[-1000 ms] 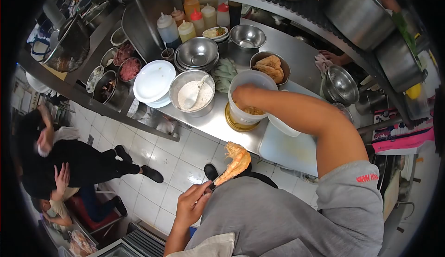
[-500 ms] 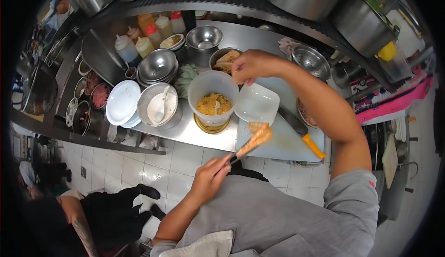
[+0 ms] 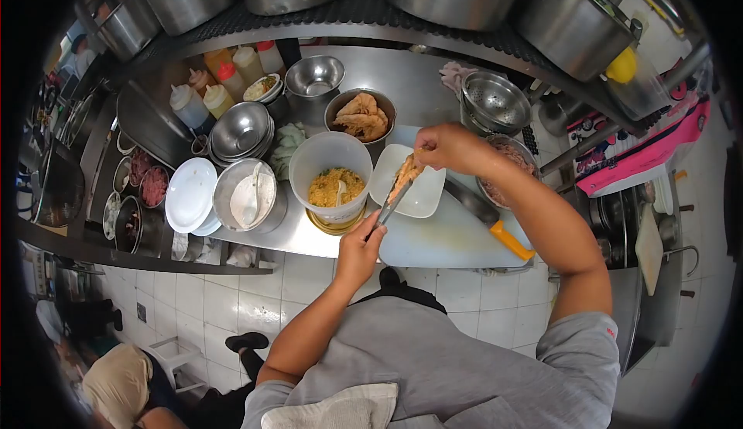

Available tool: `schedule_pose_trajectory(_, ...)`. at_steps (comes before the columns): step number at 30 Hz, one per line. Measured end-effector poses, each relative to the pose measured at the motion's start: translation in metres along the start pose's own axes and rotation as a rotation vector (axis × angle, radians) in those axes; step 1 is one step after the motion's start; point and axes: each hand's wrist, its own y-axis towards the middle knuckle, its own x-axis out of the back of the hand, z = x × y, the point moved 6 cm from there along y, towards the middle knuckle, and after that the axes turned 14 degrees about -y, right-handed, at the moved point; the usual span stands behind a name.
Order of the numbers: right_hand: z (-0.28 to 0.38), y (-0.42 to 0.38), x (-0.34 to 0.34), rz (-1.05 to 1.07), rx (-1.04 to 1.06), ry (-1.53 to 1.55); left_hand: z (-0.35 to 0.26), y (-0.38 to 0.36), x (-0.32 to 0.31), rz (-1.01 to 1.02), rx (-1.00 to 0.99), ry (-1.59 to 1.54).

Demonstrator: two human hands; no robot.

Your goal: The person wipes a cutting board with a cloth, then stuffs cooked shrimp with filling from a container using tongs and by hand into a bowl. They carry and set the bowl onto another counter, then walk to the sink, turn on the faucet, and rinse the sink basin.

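My left hand (image 3: 359, 254) grips metal tongs (image 3: 389, 206), which point up and to the right. An orange-coated piece of food (image 3: 405, 172) lies along their far end. Closed in a pinch, the fingers of my right hand (image 3: 443, 149) are at the tip of that piece, above the white square bowl (image 3: 424, 198). Left of it stands a clear plastic tub (image 3: 319, 152) with a yellow crumbly mix (image 3: 334, 186) and a spoon inside. Behind, a metal pot (image 3: 331, 111) contains orange-brown coated pieces (image 3: 361, 116).
A yellow-handled knife (image 3: 507, 239) lies on the cutting board (image 3: 457, 251). Left are a bowl of white powder (image 3: 246, 189), white plates (image 3: 191, 193), stacked metal bowls (image 3: 238, 131) and squeeze bottles (image 3: 188, 104). A shelf (image 3: 348, 34) with large pots overhangs the counter. Another person (image 3: 124, 382) is at lower left.
My right hand has come from the metal pot toward me, to the tip of the coated piece. My left hand has raised the tongs forward over the white bowl. The view has shifted.
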Motion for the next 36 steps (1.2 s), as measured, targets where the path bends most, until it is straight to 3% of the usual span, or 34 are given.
schedule_pose_trajectory(2, 0.009, -0.003, 0.001, -0.198, 0.072, -0.074, 0.005, -0.001, 0.0, 0.006, 0.055, -0.019)
schedule_pose_trajectory(4, 0.009, -0.002, -0.009, -0.245, 0.082, -0.065, 0.001, 0.0, -0.001, 0.01, 0.109, -0.039)
schedule_pose_trajectory(6, 0.01, -0.002, -0.016, -0.294, 0.093, -0.056, 0.001, -0.002, -0.003, 0.004, 0.299, -0.182)
schedule_pose_trajectory(11, 0.006, -0.004, -0.019, -0.543, 0.19, -0.038, 0.013, -0.003, -0.004, 0.004, 0.376, -0.379)
schedule_pose_trajectory(18, -0.018, 0.003, -0.039, -0.698, 0.198, -0.016, 0.017, 0.001, -0.007, 0.003, 0.446, -0.577)
schedule_pose_trajectory(20, -0.032, 0.009, -0.051, -0.414, -0.014, 0.208, 0.018, 0.001, -0.006, 0.003, 0.448, -0.583)
schedule_pose_trajectory(21, -0.038, 0.01, -0.053, -0.413, -0.014, 0.21, 0.019, 0.001, -0.006, 0.001, 0.448, -0.591)
schedule_pose_trajectory(23, -0.058, 0.018, -0.072, -0.203, -0.09, 0.39, 0.018, 0.001, -0.006, 0.005, 0.454, -0.624)
schedule_pose_trajectory(26, -0.056, 0.018, -0.069, -0.279, 0.097, 0.503, 0.014, 0.001, -0.008, 0.023, 0.483, -0.676)
schedule_pose_trajectory(31, -0.048, 0.024, -0.056, -0.066, 0.118, 0.387, 0.012, -0.005, -0.01, 0.048, 0.534, -0.744)
schedule_pose_trajectory(36, -0.048, 0.039, -0.051, 0.118, 0.168, 0.018, -0.025, -0.041, 0.035, 0.214, 0.691, -0.178)
